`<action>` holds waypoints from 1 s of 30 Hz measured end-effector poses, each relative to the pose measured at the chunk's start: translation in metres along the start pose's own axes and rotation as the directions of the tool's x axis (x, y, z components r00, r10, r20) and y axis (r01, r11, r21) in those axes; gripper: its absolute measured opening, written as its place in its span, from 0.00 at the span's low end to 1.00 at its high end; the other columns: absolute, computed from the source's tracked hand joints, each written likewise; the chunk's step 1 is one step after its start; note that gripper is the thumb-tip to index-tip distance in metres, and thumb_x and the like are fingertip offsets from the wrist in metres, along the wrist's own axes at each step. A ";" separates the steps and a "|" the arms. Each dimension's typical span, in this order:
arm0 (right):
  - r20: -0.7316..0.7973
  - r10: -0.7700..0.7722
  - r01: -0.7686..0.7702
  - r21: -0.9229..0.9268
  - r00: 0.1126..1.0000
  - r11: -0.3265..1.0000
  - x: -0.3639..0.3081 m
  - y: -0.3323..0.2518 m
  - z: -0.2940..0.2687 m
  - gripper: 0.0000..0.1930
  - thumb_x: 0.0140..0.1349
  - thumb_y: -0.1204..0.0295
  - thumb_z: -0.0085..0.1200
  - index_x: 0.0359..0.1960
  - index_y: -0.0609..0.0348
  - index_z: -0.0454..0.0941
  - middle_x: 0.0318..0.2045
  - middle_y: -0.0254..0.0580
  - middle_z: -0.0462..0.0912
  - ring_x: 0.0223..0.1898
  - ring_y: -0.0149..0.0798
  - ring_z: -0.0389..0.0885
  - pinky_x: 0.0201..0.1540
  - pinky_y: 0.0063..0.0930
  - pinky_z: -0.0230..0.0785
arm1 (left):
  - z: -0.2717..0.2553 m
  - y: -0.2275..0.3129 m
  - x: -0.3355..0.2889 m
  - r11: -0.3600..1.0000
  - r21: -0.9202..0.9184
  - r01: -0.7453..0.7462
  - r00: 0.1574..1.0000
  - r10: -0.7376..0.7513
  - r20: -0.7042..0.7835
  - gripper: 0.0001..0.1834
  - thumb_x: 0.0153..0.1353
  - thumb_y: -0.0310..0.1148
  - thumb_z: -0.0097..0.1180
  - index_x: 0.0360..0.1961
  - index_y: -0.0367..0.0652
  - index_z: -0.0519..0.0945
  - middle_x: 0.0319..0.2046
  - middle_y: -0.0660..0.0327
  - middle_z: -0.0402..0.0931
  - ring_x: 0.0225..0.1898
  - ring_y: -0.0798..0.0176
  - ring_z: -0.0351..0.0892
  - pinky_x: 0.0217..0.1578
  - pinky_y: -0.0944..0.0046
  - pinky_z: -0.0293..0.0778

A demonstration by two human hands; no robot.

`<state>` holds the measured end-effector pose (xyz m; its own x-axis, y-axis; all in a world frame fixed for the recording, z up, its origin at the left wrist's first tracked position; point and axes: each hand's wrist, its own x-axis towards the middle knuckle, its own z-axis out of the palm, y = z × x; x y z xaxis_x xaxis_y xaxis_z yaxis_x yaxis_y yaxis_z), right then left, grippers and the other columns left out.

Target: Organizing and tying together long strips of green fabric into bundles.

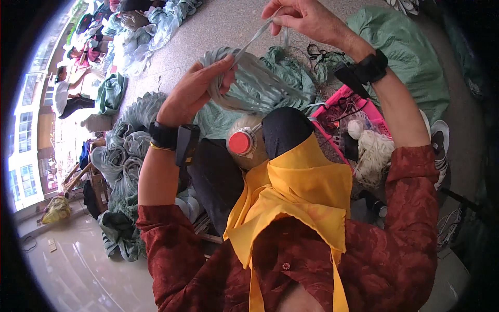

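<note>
My left hand [200,86] is closed around one end of a looped hank of pale grey-green cord [260,83], thumb on top. The loops hang toward my lap, spread to the right. From the left thumb a taut strand of that cord [253,40] runs up to my right hand [301,21], whose thumb and forefinger pinch it. The right hand is farther off and higher than the left. Green netting [291,67] lies behind the loops. A container with a red lid [240,142] stands between my legs, under the hank.
A pink basket [379,112] at the right holds a white ball of thread [355,129] and pale cord [374,156]. Behind it lies a large green sack [400,57]. Netting [130,151] is heaped at the left. Two people sit at the far left. A yellow cloth [301,192] covers my lap.
</note>
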<state>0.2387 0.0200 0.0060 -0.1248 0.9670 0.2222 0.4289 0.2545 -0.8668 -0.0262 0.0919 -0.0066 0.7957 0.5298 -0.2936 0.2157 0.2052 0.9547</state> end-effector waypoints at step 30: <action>0.007 -0.052 0.051 0.111 0.999 0.992 0.032 0.126 0.072 0.07 0.64 0.72 0.53 0.37 0.64 0.80 0.30 0.36 0.84 0.33 0.26 0.81 0.42 0.22 0.75 | -0.034 0.036 -0.002 0.983 -0.134 0.129 0.986 -0.113 0.119 0.15 0.73 0.39 0.40 0.35 0.41 0.72 0.15 0.75 0.57 0.18 0.77 0.57 0.33 0.69 0.68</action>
<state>0.2248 0.0820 -0.1286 -0.1530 0.9522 0.2644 0.3197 0.3009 -0.8985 -0.0398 0.1264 0.0273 0.8277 0.4019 -0.3917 0.2384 0.3801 0.8937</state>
